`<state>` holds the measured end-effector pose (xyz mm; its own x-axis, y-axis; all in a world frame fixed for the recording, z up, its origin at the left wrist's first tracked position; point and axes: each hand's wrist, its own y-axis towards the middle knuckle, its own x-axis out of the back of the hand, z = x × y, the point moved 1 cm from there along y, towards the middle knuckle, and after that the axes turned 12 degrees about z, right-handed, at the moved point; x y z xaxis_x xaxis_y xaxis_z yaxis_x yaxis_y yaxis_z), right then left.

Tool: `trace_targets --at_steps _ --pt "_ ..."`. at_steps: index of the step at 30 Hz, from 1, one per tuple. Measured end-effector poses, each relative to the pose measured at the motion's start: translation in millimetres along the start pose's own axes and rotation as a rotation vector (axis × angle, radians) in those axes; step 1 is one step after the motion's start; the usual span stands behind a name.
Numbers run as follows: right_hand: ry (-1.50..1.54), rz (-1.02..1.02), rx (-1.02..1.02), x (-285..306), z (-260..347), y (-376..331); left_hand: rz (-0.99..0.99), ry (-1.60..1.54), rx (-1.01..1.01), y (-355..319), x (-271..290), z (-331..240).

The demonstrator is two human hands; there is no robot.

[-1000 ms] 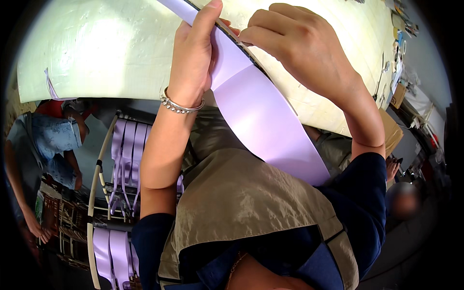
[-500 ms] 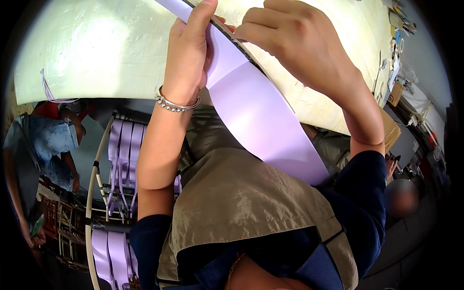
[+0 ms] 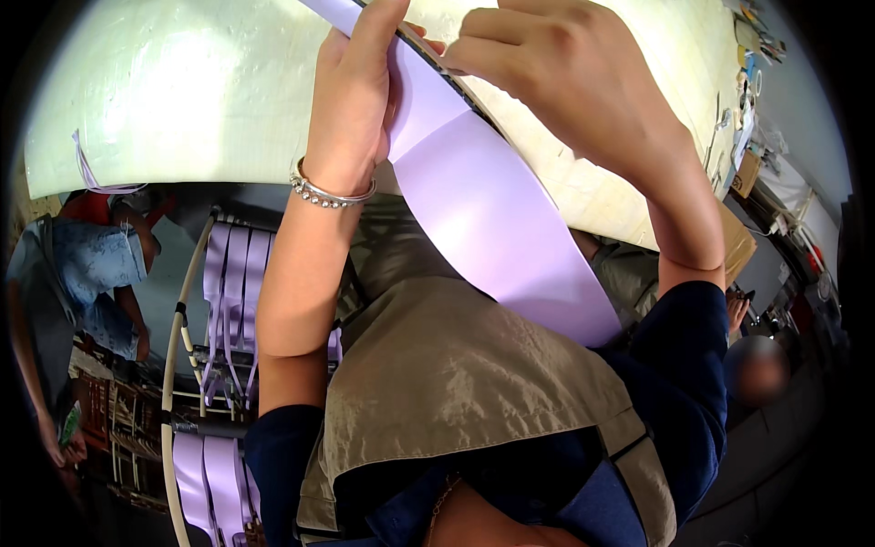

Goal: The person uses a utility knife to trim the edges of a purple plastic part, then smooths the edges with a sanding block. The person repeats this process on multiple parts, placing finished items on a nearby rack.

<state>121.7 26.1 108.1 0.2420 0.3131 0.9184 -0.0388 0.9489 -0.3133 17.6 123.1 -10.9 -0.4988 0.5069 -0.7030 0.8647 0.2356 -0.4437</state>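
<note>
A wide, smooth lilac strip point(image 3: 501, 201), like a leather bag strap, slants from the top edge down across my lap. It narrows toward the top and has a crease or overlap partway along. My left hand point(image 3: 351, 105) grips the narrow part, thumb on top and fingertips showing past the far edge. A dark line runs along the strip's right edge there. Close to that edge, my right hand point(image 3: 570, 87) is closed with thumb and forefinger together. Whatever those fingers may hold is hidden.
A pale, glossy worktable point(image 3: 164, 100) spans the top. To the left, a rack point(image 3: 173, 365) carries several lilac straps point(image 3: 237, 292). A thin lilac cord point(image 3: 87, 169) hangs at the table edge. One person point(image 3: 100, 246) is at far left, another point(image 3: 756, 369) at right. Tools clutter the right side.
</note>
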Motion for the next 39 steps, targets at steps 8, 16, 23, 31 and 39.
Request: trace_targets --at_steps 8,16,23,31,39 --pt "0.03 0.085 -0.025 6 -1 3 -0.014 0.022 0.021 -1 0 -1" --pt "-0.011 0.221 -0.047 17 9 -7 -0.056 -0.03 0.051 -6 -10 -3" --pt "0.075 0.007 -0.03 2 -2 0 -0.014 -0.019 0.025 0 2 1" --pt "-0.047 0.194 -0.091 -14 4 -27 -0.025 0.115 0.049 -6 -15 -5" --pt "-0.01 -0.078 -0.093 -22 2 -25 -0.037 0.152 0.051 -8 -18 -7"
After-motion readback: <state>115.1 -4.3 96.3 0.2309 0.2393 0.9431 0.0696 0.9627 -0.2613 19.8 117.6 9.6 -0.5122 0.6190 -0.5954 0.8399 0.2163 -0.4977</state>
